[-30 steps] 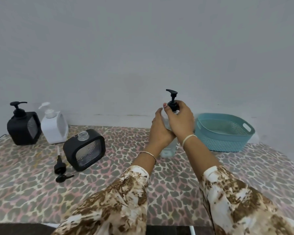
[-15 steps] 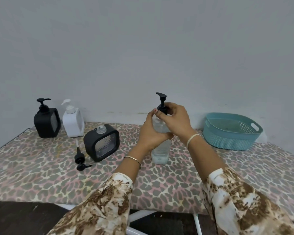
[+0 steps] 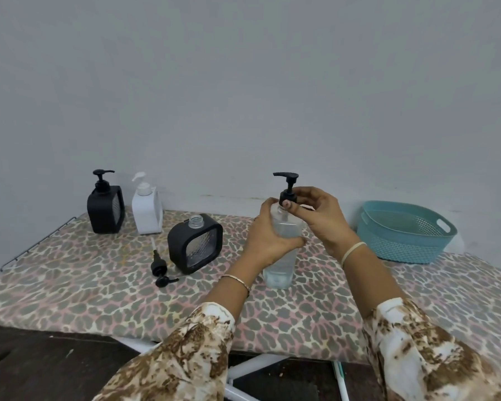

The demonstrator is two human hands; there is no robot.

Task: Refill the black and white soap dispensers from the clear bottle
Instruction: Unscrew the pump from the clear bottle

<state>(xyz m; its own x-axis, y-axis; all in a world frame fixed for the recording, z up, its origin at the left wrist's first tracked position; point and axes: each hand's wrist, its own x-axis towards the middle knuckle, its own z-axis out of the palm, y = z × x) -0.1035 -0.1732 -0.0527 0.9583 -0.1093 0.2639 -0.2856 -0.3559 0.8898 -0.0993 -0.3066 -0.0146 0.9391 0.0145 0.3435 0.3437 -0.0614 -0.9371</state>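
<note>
Nearby: open black dispenser (image 3: 195, 243), loose pump (image 3: 159, 266) beside it.
Left hand (image 3: 268, 235): wrapped around clear bottle (image 3: 282, 256).
Right hand (image 3: 318, 217): fingertips pinching pump collar (image 3: 287, 196).

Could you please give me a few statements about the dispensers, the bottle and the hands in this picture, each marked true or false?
1. The left hand grips the body of the clear bottle. True.
2. The right hand rests in the teal basket. False: its fingers pinch the collar of the bottle's black pump.
3. The nearest black dispenser has its neck open. True.
4. The loose pump lies inside the basket. False: it lies on the patterned cover beside that dispenser.
5. The white dispenser has no pump on it. False: a white pump is fitted.
</note>
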